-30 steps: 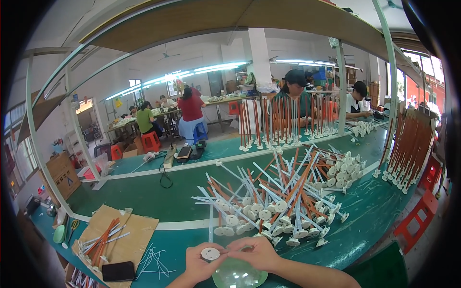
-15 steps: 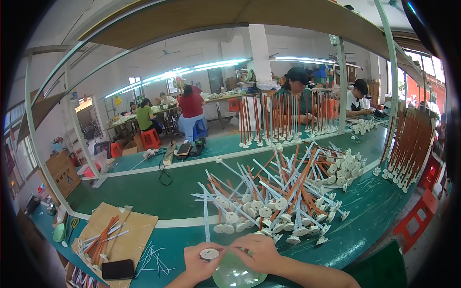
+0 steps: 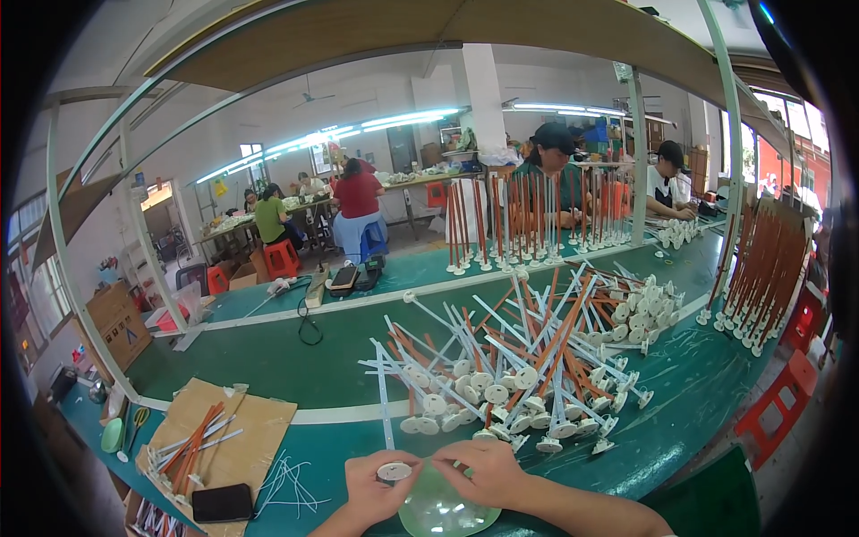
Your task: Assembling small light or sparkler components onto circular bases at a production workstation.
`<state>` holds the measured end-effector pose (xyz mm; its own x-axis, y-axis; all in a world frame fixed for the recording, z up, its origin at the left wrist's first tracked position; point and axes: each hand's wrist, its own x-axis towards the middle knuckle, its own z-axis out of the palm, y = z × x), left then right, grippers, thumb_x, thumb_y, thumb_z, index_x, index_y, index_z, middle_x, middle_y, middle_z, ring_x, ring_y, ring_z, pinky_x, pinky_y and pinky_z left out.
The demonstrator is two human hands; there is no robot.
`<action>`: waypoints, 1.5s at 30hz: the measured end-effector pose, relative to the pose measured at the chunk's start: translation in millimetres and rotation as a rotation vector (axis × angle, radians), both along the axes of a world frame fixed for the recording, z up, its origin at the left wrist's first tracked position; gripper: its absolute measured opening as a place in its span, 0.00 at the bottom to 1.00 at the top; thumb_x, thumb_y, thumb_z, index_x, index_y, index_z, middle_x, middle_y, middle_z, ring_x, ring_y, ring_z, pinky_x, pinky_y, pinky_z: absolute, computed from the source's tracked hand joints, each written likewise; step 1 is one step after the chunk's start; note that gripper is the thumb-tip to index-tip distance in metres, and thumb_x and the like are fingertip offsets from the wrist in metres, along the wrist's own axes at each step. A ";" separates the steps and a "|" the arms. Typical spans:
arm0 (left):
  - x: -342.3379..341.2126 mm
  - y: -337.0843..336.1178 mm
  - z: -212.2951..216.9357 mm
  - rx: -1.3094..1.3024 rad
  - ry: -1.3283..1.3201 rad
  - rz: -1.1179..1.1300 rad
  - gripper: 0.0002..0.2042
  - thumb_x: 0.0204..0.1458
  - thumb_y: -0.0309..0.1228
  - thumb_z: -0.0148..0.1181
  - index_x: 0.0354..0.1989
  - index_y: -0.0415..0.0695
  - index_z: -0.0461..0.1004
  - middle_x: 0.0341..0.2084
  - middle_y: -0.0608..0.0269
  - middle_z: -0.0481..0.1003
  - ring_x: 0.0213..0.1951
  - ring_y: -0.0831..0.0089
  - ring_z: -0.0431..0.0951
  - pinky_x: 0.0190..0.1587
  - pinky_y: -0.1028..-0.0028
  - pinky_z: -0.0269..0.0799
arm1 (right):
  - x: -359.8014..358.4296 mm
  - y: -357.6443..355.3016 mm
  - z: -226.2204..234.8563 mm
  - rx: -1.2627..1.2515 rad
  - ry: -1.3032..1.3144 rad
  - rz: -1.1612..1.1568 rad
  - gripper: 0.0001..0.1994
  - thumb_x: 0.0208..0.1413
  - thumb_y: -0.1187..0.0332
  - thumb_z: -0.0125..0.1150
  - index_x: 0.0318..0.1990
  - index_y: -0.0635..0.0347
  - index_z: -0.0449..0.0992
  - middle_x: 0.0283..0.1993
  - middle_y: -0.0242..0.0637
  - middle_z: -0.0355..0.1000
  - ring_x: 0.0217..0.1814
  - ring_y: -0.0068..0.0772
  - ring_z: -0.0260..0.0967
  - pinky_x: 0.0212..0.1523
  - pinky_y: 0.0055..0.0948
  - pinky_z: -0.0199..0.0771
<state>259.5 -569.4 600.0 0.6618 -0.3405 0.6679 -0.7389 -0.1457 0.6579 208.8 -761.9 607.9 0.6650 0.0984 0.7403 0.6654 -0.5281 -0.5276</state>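
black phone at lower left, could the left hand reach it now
Probably yes: only thin white strands lie between the left hand and the black phone, which looks uncovered, though the hand holds a round white piece.

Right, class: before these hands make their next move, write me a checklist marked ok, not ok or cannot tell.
1. White disc held in the left hand: ok.
2. Right hand raised close beside the left: ok.
3. Something pinched in the right hand's fingers: cannot tell; too small to see.
4. Pale strip above the left hand joined to the disc: cannot tell; the join is not visible.
5. Phone apart from both hands: ok, it lies to their left.
6. Loose strings cleared from the green bench: not ok.
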 end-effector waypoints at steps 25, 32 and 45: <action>-1.3 5.6 -6.8 -0.130 0.384 -0.399 0.26 0.54 0.13 0.51 0.64 0.33 0.62 0.55 0.37 0.71 0.57 0.55 0.74 0.60 0.64 0.69 | -6.6 8.3 2.4 0.045 -0.228 -0.041 0.07 0.49 0.78 0.65 0.37 0.64 0.77 0.33 0.40 0.78 0.29 0.40 0.77 0.29 0.30 0.77; -1.0 3.2 -4.1 -0.184 0.388 -0.438 0.26 0.52 0.12 0.54 0.62 0.34 0.65 0.55 0.38 0.71 0.55 0.57 0.76 0.58 0.65 0.72 | -7.2 7.8 -0.3 0.063 -0.226 0.002 0.07 0.51 0.77 0.64 0.38 0.64 0.76 0.34 0.42 0.77 0.31 0.43 0.76 0.30 0.31 0.76; 2.8 6.9 -15.8 -0.116 0.488 -0.377 0.24 0.52 0.16 0.59 0.60 0.35 0.69 0.53 0.42 0.74 0.51 0.66 0.78 0.52 0.71 0.75 | -4.1 14.2 -7.9 0.026 -0.187 -0.029 0.08 0.47 0.79 0.64 0.37 0.65 0.77 0.31 0.40 0.77 0.28 0.40 0.77 0.29 0.31 0.78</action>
<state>262.3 -562.5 584.2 0.7486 -0.5532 0.3654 -0.3356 0.1590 0.9285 204.7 -747.7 600.0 0.5178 0.0606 0.8533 0.7380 -0.5362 -0.4097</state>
